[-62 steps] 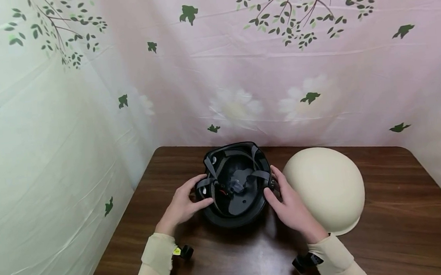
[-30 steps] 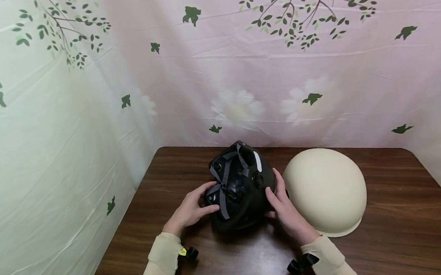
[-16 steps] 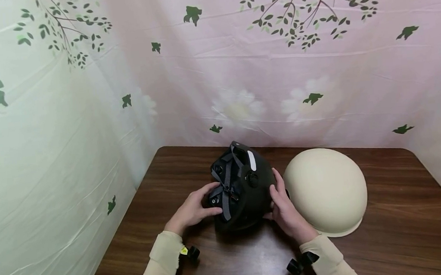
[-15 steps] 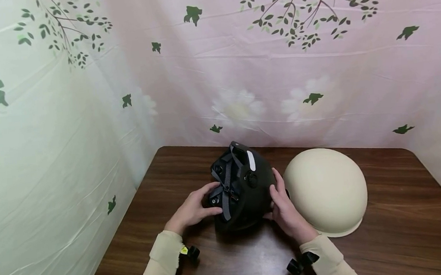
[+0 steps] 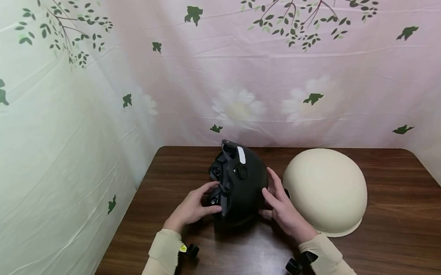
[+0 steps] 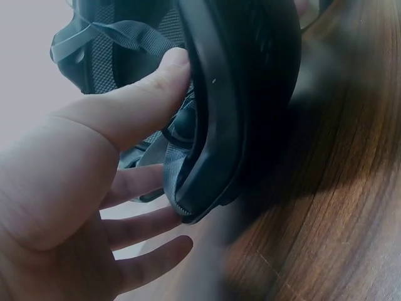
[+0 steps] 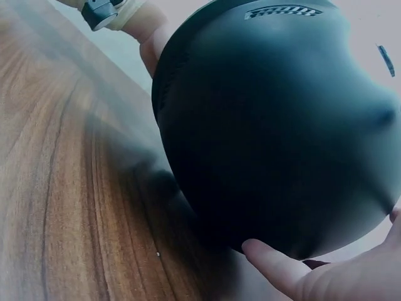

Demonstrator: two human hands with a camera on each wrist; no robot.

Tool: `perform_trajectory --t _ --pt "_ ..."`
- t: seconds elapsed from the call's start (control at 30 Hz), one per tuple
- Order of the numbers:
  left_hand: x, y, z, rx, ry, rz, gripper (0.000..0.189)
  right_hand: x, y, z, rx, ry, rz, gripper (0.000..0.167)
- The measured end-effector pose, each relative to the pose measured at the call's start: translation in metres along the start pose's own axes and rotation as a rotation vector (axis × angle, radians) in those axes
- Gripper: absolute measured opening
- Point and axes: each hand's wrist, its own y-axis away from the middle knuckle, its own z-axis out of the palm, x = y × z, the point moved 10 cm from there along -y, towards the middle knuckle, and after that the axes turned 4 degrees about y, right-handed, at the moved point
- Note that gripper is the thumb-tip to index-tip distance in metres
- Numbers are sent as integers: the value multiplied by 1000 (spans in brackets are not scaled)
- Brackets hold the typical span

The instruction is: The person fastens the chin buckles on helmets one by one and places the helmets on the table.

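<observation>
A black helmet [image 5: 244, 187] with grey straps and a pale sticker is tilted over the table, its opening facing left. My left hand [image 5: 191, 206] pinches its rim on the left side; in the left wrist view the thumb [image 6: 150, 94] presses on the inside near a strap, with fingers beneath. My right hand [image 5: 285, 214] rests spread against the rounded shell from the right. In the right wrist view a fingertip [image 7: 260, 251] touches the smooth crown. Right of it sits a cream dome-shaped helmet [image 5: 325, 189], rounded side up.
The dark wooden table [image 5: 401, 209] carries both helmets. A printed cloth curtain [image 5: 234, 67] hangs right behind the table's back edge and along the sides. Wrist cameras are strapped on both cream sleeves [image 5: 156, 259].
The black helmet has turned from opening upward to opening leftward, showing its outer shell. My right hand has slid from its rim onto the crown; my left still holds the rim.
</observation>
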Motion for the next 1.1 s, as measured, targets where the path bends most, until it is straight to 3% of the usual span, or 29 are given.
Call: perform_trajectory --t 0.33,0.5,0.6,0.77,0.93,1.1 --pt "-1 2 1 -15 17 -6 77 2 3 7 -45 -29 -34 76" --pt "11 4 -12 65 26 28 73 1 6 8 -56 -34 -43 74" --pt "30 4 -25 147 44 86 70 1 8 10 -62 -32 -50 74" --pt "75 2 -37 245 58 214 59 -1 8 11 -63 -38 -84 77" --pt "114 0 -34 241 80 295 55 -2 6 9 -44 1 -124 85" --pt "138 -6 -28 217 101 343 60 -7 5 8 -23 104 -185 91"
